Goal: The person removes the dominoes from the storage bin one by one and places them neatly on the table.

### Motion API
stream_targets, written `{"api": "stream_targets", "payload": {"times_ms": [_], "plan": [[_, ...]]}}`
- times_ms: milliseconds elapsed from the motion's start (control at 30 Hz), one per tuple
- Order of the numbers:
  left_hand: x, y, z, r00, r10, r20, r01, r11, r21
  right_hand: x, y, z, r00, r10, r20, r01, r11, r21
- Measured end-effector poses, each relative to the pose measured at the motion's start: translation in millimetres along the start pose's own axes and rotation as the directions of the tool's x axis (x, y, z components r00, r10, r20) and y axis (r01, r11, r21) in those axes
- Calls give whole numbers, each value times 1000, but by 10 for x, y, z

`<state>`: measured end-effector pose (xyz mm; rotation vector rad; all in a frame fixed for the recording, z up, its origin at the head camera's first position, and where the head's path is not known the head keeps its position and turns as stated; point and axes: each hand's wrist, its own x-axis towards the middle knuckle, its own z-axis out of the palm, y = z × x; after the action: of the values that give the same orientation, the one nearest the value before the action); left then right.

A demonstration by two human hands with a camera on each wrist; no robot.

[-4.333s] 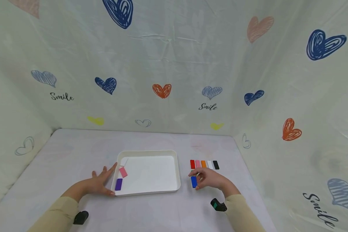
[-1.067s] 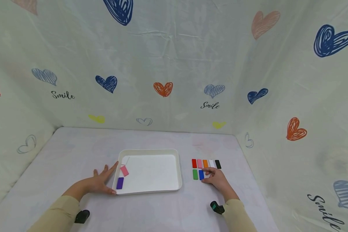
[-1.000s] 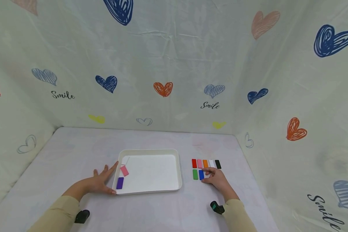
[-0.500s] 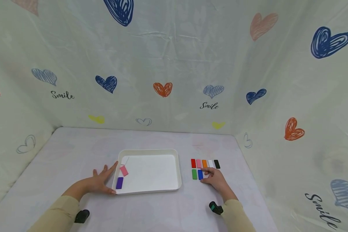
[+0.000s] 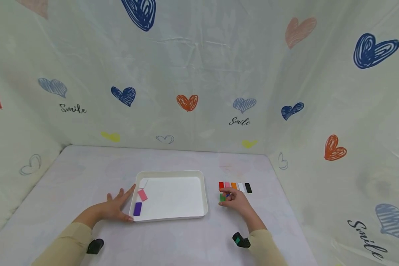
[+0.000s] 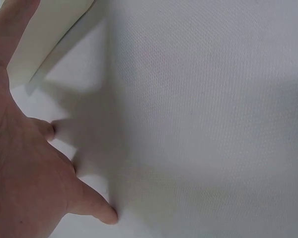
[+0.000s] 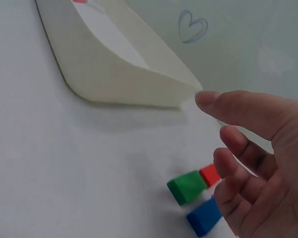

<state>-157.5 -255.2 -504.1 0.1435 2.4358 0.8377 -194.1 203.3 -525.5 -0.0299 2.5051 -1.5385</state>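
With fingers spread, my left hand (image 5: 114, 210) rests at the left end of the white tray (image 5: 177, 199), thumb and forefinger against its outer wall. My right hand (image 5: 236, 200) is over the small colored blocks to the right of the tray, fingers loosely bent and holding nothing. Between its thumb and fingers, the green block (image 7: 187, 187) shows on the table. The blue block (image 7: 205, 216) lies beside the green one, mostly covered by the fingers in the head view. Behind them a red block (image 5: 221, 185) starts the back row.
That back row continues with pink (image 5: 227, 184), orange (image 5: 234, 185), white (image 5: 241, 187) and black (image 5: 248, 188) blocks. Inside the tray's left end lie a purple block (image 5: 137, 209), a pink block (image 5: 142, 195) and a white block (image 5: 143, 183). A heart-printed curtain (image 5: 206, 74) surrounds the table.
My right hand set the blue block down beside the green one, then let go and shifted left over the green block. My left hand has stayed at the tray.
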Motion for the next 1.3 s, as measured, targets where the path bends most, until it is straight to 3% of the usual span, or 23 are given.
{"api": "stream_targets", "payload": {"times_ms": [267,433,533,733,933,1133,1300], "plan": [[13,-8,0,1000,0,-3,0,1000,11,47,-290,298,993,-74,87,66,994,85],[5,-3,15,1000,3,-3,-3,1000,-2,79,-411,499,986,-78,150,59,990,129],[0,1,24,1000,2,-5,-2,1000,-4,79,-486,632,975,-91,201,63,988,143],[-9,17,17,1000,-2,-11,2,1000,4,-28,-857,807,945,-153,289,119,984,131],[-2,15,4,1000,-3,-11,3,1000,10,152,-782,1093,925,-188,329,140,977,162],[-11,15,-3,1000,13,-7,-13,1000,26,215,-900,1287,904,-214,370,160,972,170],[-18,45,-7,1000,4,-13,-4,1000,29,287,-979,1427,909,-187,374,140,979,148]]}}
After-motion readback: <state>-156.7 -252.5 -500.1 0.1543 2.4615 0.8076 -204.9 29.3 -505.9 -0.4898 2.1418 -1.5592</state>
